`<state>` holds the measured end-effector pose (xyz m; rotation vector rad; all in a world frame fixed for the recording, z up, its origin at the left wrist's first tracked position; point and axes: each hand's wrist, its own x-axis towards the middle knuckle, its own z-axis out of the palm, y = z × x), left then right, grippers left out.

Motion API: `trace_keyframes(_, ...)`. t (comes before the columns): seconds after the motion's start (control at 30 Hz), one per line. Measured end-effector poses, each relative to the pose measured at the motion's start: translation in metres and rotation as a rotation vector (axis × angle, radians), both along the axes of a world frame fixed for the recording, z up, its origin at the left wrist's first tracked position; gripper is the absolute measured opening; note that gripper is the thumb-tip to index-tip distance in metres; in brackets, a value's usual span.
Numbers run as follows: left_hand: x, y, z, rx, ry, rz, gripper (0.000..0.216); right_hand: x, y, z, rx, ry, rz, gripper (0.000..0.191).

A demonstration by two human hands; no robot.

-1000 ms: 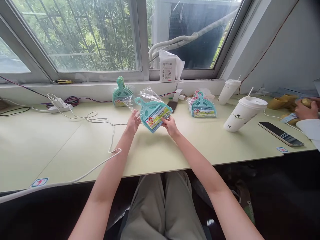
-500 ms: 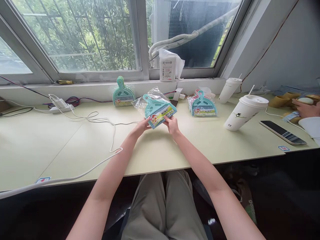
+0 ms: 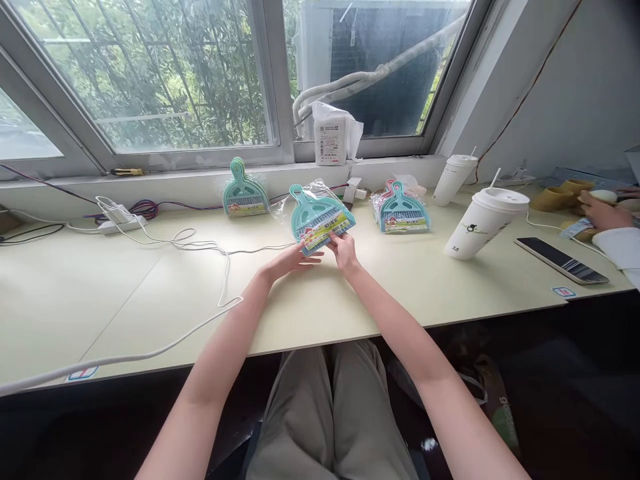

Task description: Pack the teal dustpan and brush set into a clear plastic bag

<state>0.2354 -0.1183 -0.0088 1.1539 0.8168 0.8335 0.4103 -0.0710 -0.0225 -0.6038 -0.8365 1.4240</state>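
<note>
A teal dustpan and brush set (image 3: 320, 217) in a clear plastic bag is held tilted above the middle of the table. My right hand (image 3: 344, 251) grips its lower edge, thumb on the printed label. Under its lower left corner is my left hand (image 3: 290, 261), fingers stretched out to the right and apart; whether it touches the set is hard to see. More bagged dustpan sets stand against the sill: a teal stack (image 3: 245, 190) behind to the left, and a teal and pink group (image 3: 403, 208) to the right.
Two white lidded cups with straws, a near one (image 3: 485, 223) and a far one (image 3: 454, 179), stand right. Beyond lie a phone (image 3: 563, 260) and another person's hand (image 3: 605, 212) holding a pale round thing. White cables (image 3: 227, 267) and a power strip (image 3: 123, 222) lie left. A tissue pack (image 3: 331, 140) sits on the sill.
My left hand has let go of the set's left edge and opened beneath it. The set stays in my right hand, its tilt slightly changed. The view has shifted a little.
</note>
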Motion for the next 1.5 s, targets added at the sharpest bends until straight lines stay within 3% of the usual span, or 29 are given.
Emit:
trace_keyframes(0.2, 0.007, 0.009, -0.008, 0.177, -0.177, 0.392, 0.056, -0.006, -0.003, -0.001, -0.018, -0.02, 0.088, 0.015)
trace_keyframes(0.5, 0.02, 0.004, -0.009, 0.194, -0.18, 0.421, 0.058, -0.007, -0.005, 0.001, -0.06, 0.016, 0.037, 0.012)
trace_keyframes(0.67, 0.014, 0.007, -0.012, 0.166, -0.147, 0.449, 0.06, -0.003, -0.004, 0.008, -0.212, -0.017, 0.034, 0.004)
trace_keyframes(0.8, 0.011, 0.005, -0.011, 0.143, -0.114, 0.388, 0.064, 0.007, 0.002, 0.01, -0.326, 0.023, -0.127, 0.015)
trace_keyframes(1.03, 0.012, 0.0, -0.009, 0.163, -0.015, 0.322, 0.076, 0.016, 0.009, 0.003, -0.353, 0.047, -0.159, 0.006)
trace_keyframes(1.13, 0.012, 0.0, -0.007, 0.2, -0.045, 0.342, 0.08, 0.017, 0.009, 0.004, -0.286, 0.036, -0.075, 0.01)
trace_keyframes(1.3, 0.004, -0.006, 0.003, 0.263, -0.066, 0.368, 0.068, 0.011, 0.004, 0.007, -0.056, -0.042, 0.197, 0.029)
trace_keyframes(1.37, 0.002, -0.012, 0.008, 0.253, -0.003, 0.283, 0.064, 0.009, 0.002, 0.007, -0.033, -0.054, 0.155, 0.037)
trace_keyframes(1.5, 0.006, -0.018, 0.011, 0.128, 0.072, -0.031, 0.069, 0.012, 0.002, 0.008, -0.026, -0.015, 0.016, 0.036)
